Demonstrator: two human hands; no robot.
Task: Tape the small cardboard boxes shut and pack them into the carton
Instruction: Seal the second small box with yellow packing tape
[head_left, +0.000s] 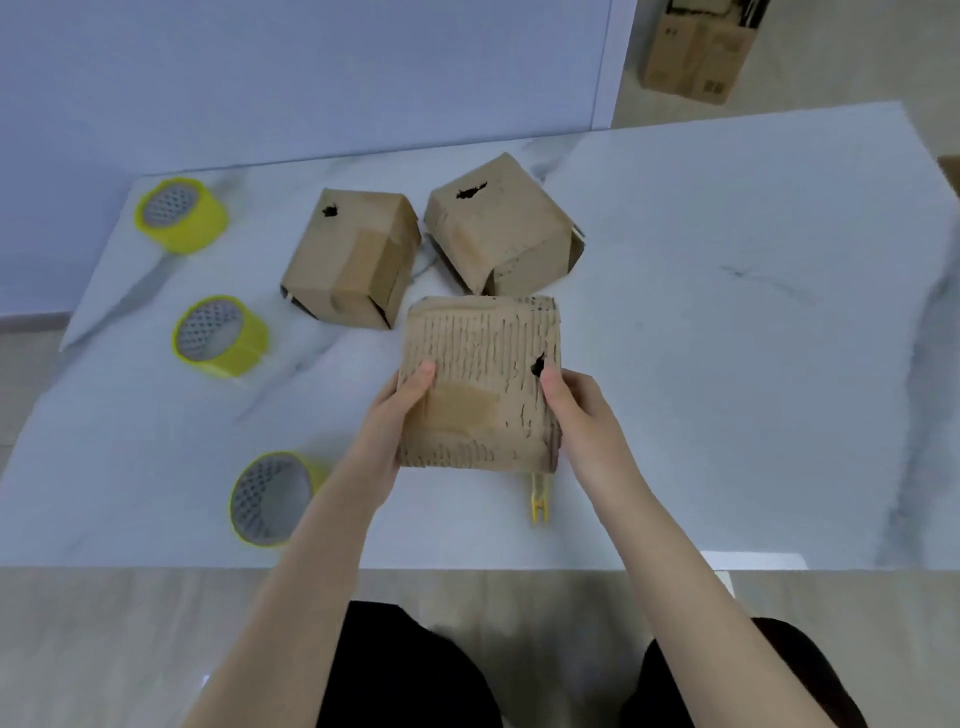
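Observation:
A worn small cardboard box (480, 358) with a peeled, ribbed top face and a tape patch is in the middle of the white marble table (727, 364). My left hand (395, 415) grips its left side, thumb on top. My right hand (576, 410) grips its right side, thumb near a dark hole. Two more small boxes lie behind it: one at the left (353, 260) with a tape strip, one at the right (498, 228) with an open flap. Three yellow tape rolls (179, 215) (221, 335) (272, 499) lie along the table's left side.
A yellow tool (540, 501) pokes out from under the held box near the table's front edge. A larger carton (696, 52) stands on the floor beyond the table's far right corner. A pale wall runs behind the table. My dark-clothed knees are below the front edge.

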